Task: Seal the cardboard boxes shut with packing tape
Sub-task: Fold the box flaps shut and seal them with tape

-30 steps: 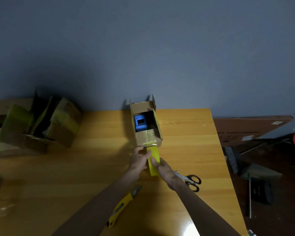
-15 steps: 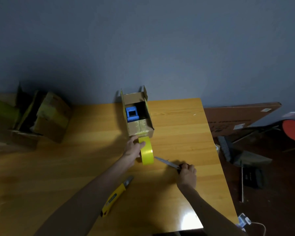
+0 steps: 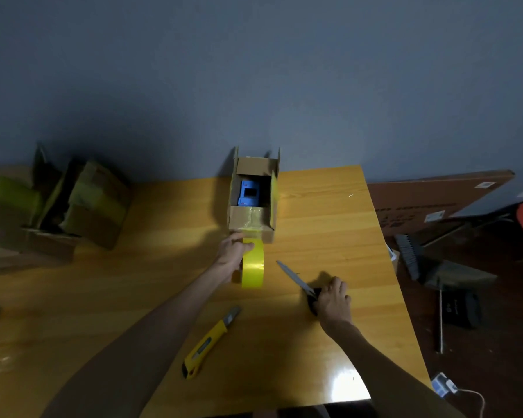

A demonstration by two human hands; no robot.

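At the far edge of the wooden counter [image 3: 329, 242], against the grey wall, we see a small cardboard box [image 3: 252, 206] standing with its far flaps up and open. Inside it sits a blue object [image 3: 249, 194]; we cannot tell what it is. The near flap is folded down with a strip of yellowish tape across it, and that strip runs down to the yellow tape roll [image 3: 253, 265], which stands on edge just in front of the box. Our left hand [image 3: 231, 251] has its fingers closed round the roll. Our right hand [image 3: 332, 298] is closed over the black handles of the scissors [image 3: 296, 280], whose blades lie on the counter, pointing toward the roll. Near our left forearm lies a yellow utility knife [image 3: 207, 345]. Over at the far left, more cardboard boxes [image 3: 55, 206] are heaped together; their contents are too dark to make out.
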